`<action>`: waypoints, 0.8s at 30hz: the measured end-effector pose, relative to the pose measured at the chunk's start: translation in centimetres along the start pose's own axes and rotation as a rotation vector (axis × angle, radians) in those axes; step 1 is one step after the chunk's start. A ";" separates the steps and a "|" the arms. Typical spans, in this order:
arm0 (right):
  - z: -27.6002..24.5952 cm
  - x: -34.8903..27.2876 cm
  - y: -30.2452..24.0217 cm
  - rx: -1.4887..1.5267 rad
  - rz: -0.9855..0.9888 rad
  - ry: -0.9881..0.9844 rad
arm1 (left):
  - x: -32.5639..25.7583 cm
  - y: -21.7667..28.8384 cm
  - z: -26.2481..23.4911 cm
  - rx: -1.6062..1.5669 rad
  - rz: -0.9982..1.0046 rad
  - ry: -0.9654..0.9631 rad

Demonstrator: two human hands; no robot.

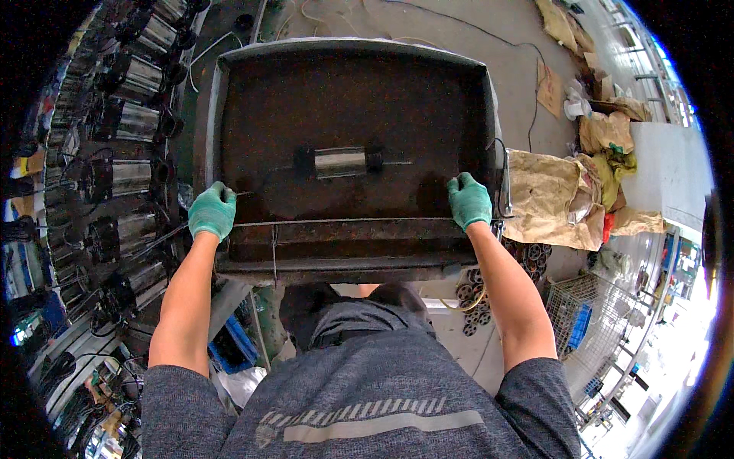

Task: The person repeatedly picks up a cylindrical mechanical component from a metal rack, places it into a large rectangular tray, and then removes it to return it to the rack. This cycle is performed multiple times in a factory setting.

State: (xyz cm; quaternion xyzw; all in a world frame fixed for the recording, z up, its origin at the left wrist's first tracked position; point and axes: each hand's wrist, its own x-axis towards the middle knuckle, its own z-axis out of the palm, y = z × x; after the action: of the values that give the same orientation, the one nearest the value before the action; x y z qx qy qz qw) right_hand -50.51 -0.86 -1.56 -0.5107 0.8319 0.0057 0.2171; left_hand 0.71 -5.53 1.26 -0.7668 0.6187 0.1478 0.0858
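Roughly mid-tray: cylinder [340,162], on its side, silvery band between black ends, thin shaft out the right. Lies between the hands, a little beyond them, touched by neither. Tray [344,92] dark brown-black inside, paler rim; thin bar [344,221] across near side. Left hand [213,211], right hand [470,202]: green gloves, near bar's ends; can't tell whether gripping. Beyond: grey floor [466,50]. Left, similar cylinders [131,122] in a row; right, brown paper [544,199], wire basket [581,302].
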 end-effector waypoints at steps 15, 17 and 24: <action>0.4 0.0 0.4 0.022 0.005 -0.011 | 0.0 -0.4 0.8 -0.013 0.027 0.072; 0.1 -0.1 0.1 0.016 0.008 -0.006 | 0.1 -0.2 0.6 -0.019 0.000 0.017; 0.4 0.2 0.4 -0.020 0.022 -0.007 | 0.3 -0.4 0.8 -0.014 0.016 0.026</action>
State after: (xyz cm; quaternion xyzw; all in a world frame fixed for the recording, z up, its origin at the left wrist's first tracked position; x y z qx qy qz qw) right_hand -50.78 -0.77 -2.11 -0.5035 0.8367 0.0181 0.2148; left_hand 1.04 -5.47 0.36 -0.7644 0.6247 0.1427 0.0711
